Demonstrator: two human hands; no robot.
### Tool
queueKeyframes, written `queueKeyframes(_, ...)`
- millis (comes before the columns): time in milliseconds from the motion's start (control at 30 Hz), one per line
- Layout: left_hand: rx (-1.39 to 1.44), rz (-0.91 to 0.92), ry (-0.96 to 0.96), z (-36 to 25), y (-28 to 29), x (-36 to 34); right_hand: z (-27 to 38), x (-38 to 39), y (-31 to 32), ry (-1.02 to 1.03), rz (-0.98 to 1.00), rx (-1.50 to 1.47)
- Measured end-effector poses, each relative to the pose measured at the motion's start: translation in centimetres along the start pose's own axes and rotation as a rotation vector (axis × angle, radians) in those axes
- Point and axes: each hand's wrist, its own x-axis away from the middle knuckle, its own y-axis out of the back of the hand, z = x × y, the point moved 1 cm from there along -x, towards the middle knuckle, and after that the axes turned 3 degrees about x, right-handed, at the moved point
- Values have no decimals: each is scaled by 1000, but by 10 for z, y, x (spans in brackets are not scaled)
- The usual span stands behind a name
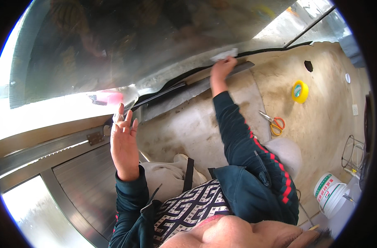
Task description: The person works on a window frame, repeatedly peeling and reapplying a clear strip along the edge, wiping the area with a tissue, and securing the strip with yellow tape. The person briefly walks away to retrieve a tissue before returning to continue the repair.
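Note:
My right hand [222, 71] is closed on a crumpled white wipe [225, 54], perhaps tissue or cloth. It rests against the lower border of a large, dark, glossy panel [114, 45]. A black edging strip [176, 79] runs along that border, wavy in places. My left hand [124, 146] is raised palm up at the panel's lower left corner, fingers stretched and apart. Something clear and shiny shows beside its fingers, too small to name. Below the strip lies a long grey flat piece [184, 98].
Orange-and-yellow-handled scissors [273, 122] lie on the stained floor, with a yellow tape roll [300, 91] beyond. A white bucket [331, 194] and a wire rack [353, 152] stand at the right. A metal-framed door [87, 173] with a hinge is at the left.

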Motion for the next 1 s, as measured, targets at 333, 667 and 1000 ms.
queueKeyframes(333,61,-38,1,-2,12,12,-10,145,-48,333,345,124)
queueKeyframes(667,109,-75,-116,-22,33,18,40,44,-1,317,6,79)
queueKeyframes(1000,273,-207,-19,-11,39,67,47,153,-31,607,485,84)
